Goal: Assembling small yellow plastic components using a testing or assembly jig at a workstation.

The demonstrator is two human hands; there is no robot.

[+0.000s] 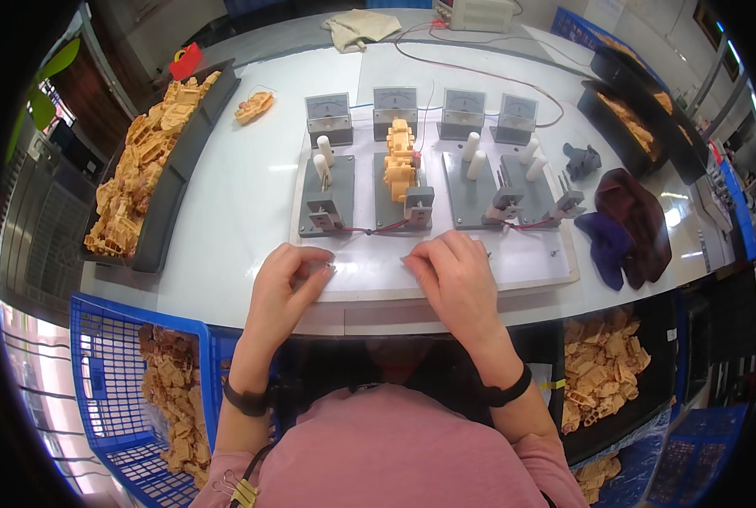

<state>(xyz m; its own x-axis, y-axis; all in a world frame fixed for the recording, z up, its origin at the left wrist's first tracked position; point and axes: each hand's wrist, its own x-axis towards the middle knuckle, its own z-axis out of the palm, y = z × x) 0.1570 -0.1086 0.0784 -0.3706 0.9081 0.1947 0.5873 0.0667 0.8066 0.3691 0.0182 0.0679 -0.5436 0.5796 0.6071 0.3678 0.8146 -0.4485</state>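
My left hand [290,281] rests at the front of the white board [369,275], thumb and forefinger curled together in a pinch. Opposite it, my right hand [457,279] is pinched in the same way, a short gap between the two. Whatever lies between the fingertips is too small to make out. Just beyond my hands, a tan plastic part [400,173] sits upright on the second grey fixture [386,216] from the left. The leftmost fixture [337,199], with white pegs, carries no tan part. Red and black wires [369,230] run along the fixtures' front.
Several panel meters [395,103] stand behind the fixtures. A long black bin [162,216] of tan parts is at left, with one loose tan part [254,107] beside it. Dark cloths [636,224] lie at right. A blue basket [98,372] and a black bin [657,372] stand below the table edge.
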